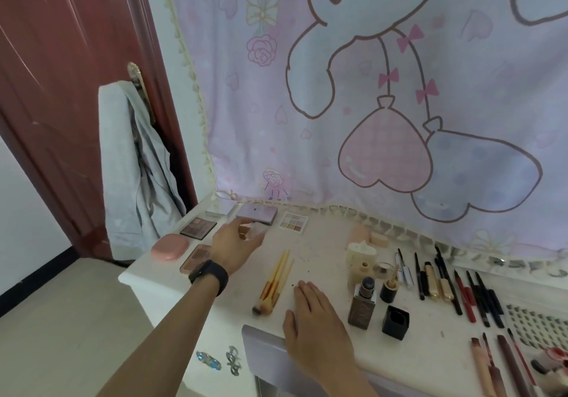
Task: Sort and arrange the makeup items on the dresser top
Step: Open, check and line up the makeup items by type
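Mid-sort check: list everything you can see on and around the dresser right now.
Palettes: at least four; brown, lilac, white; back left.
Compact: one, pink, left edge.
Brushes: one bundle, gold handles, centre.
Bottles: about three; brown, black, cream; right of centre.
Cap: one, black, near bottles.
Pencils: many; black, red, gold; right row.
Sponges: two, peach, back.
Wall cloth: one, lilac, behind dresser.
Garment: one, grey, on door.
Left hand: black wristband, at small gold-clear item, blurred.
Right hand: flat on dresser.

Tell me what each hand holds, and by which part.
Left hand pinches a small gold-and-clear item; blur hides which part. Right hand rests flat on the dresser top, holding nothing.
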A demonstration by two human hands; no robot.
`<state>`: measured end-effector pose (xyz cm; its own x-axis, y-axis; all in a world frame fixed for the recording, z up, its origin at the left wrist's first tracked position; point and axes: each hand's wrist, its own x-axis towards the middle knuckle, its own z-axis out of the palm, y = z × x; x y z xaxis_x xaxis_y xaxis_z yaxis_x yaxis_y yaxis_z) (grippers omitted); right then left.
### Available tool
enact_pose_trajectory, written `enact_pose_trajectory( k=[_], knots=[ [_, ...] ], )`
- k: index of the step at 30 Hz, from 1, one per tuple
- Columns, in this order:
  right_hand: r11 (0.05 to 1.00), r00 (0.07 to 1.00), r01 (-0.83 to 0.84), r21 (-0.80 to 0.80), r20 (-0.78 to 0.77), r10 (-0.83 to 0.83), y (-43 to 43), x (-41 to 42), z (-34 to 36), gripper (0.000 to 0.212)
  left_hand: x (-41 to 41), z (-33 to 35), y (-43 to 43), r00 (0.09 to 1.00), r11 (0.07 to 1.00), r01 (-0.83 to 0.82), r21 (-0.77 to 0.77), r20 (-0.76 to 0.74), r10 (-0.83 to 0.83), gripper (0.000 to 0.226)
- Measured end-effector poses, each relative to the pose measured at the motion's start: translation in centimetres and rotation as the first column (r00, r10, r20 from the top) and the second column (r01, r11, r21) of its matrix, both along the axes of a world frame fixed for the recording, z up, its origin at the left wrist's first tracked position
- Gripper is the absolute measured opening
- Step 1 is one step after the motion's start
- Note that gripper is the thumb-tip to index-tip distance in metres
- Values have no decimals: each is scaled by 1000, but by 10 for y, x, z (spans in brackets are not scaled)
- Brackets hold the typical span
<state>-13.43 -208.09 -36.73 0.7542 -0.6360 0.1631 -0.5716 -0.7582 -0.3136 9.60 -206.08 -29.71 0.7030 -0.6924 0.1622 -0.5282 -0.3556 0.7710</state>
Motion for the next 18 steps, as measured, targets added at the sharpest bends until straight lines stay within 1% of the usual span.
enact_pose_trajectory(
  k=[2, 4, 6, 8, 10, 12, 13, 15, 16, 18],
  knots=[
    [999, 1000, 19, -26, 24, -18, -2, 1, -4, 67, -15, 3, 17, 992, 990, 15, -139, -122, -32, 51],
    [999, 998, 19, -35, 53, -18, -3, 1, -5, 63, -33, 2, 35, 980, 972, 20, -234, -189, -66, 51],
    [1000, 993, 7, 3, 120, -8, -1, -2, -4, 55, -51, 0, 52, 976, 954, 38, -298, -192, -99, 51],
    [995, 969, -1, 103, 247, -25, 4, -7, 5, 44, -68, -4, 68, 980, 945, 86, -316, -142, -137, 56],
    [965, 904, -29, 260, 419, -86, 13, -17, 17, 32, -83, -7, 83, 982, 944, 151, -293, -67, -178, 62],
    [878, 788, -98, 469, 575, -219, 25, -31, 30, 24, -94, -9, 95, 969, 945, 242, -220, -3, -249, 68],
    [821, 741, -143, 552, 610, -281, 31, -38, 36, 24, -100, -9, 99, 958, 944, 286, -167, 22, -287, 70],
    [706, 705, -203, 679, 602, -376, 37, -53, 44, 27, -112, -7, 103, 932, 931, 360, -68, 84, -354, 74],
    [662, 704, -212, 719, 582, -407, 38, -60, 45, 23, -118, -5, 103, 917, 921, 388, -35, 119, -381, 74],
    [612, 699, -192, 767, 545, -464, 38, -75, 44, 12, -133, -2, 101, 888, 900, 436, 9, 160, -432, 75]
  ],
)
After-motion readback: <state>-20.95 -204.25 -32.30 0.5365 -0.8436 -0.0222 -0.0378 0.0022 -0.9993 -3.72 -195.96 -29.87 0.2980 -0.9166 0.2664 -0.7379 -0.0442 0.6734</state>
